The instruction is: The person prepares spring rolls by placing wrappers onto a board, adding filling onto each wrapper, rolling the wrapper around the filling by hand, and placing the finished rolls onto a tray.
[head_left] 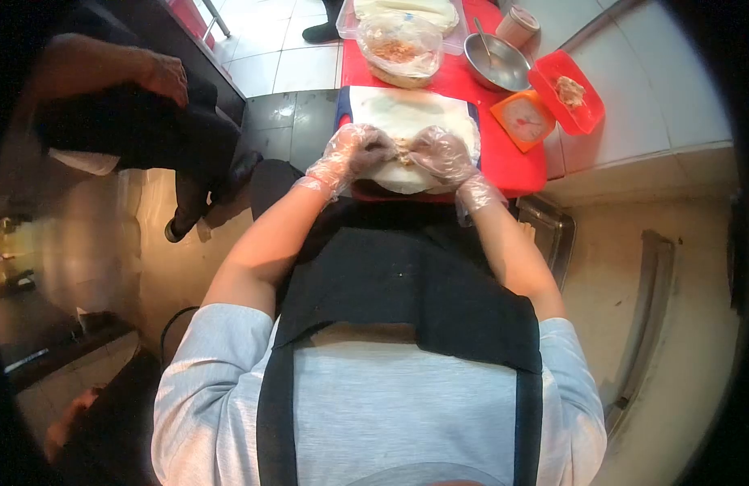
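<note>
Both my hands wear clear plastic gloves and meet over a stack of thin white wrapper sheets (411, 109). A short strip of pale, crumbly filling (403, 152) lies across the top sheet between my fingertips. My left hand (358, 152) is closed, its fingers pinched at the left end of the filling. From the other side my right hand (443, 154) pinches the right end, fingers curled downward. The sheets rest on a dark blue-edged board (343, 105). My fingers partly hide the filling.
Beyond the board stand a plastic-lined tub of orange-brown filling (399, 53), a metal bowl with a spoon (500, 65), an orange scale (524, 120) and a red container (585, 113) holding pale filling. All are on a red table (516, 170). Another person (139, 97) stands at left.
</note>
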A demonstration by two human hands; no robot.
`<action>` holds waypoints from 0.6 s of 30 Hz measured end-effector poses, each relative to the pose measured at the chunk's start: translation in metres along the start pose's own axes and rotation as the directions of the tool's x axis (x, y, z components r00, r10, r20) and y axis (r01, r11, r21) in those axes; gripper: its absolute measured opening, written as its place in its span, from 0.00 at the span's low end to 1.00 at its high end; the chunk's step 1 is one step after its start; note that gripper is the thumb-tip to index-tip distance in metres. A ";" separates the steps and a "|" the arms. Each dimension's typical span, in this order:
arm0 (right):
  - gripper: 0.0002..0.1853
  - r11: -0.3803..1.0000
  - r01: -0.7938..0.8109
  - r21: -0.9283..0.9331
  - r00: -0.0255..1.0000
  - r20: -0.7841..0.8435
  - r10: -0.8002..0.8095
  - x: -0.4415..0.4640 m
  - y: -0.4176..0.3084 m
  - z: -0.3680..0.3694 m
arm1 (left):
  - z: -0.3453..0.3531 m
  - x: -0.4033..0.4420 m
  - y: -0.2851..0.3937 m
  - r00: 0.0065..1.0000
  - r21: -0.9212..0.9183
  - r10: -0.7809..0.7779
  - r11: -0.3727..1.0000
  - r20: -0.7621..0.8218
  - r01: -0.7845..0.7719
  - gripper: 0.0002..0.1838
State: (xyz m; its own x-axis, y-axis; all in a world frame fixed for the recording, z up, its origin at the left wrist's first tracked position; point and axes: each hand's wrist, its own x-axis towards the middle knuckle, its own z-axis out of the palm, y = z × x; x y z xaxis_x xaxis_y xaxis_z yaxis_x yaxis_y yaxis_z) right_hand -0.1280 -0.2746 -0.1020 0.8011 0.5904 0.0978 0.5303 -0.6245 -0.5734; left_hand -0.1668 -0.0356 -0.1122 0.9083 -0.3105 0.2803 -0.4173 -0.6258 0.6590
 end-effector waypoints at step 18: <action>0.18 0.934 0.005 -0.356 0.997 0.075 0.023 0.027 -0.019 0.020 | -0.011 -0.005 0.017 0.990 -0.110 -0.140 0.984 0.002 0.140 0.14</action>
State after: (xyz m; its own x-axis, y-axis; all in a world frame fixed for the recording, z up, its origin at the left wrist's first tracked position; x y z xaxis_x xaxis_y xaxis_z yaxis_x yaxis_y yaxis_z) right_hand -0.1220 -0.2371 -0.1048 0.7899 0.6128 0.0231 0.5987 -0.7625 -0.2455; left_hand -0.1785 -0.0364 -0.0946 0.9579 -0.2207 0.1838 -0.2805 -0.5808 0.7642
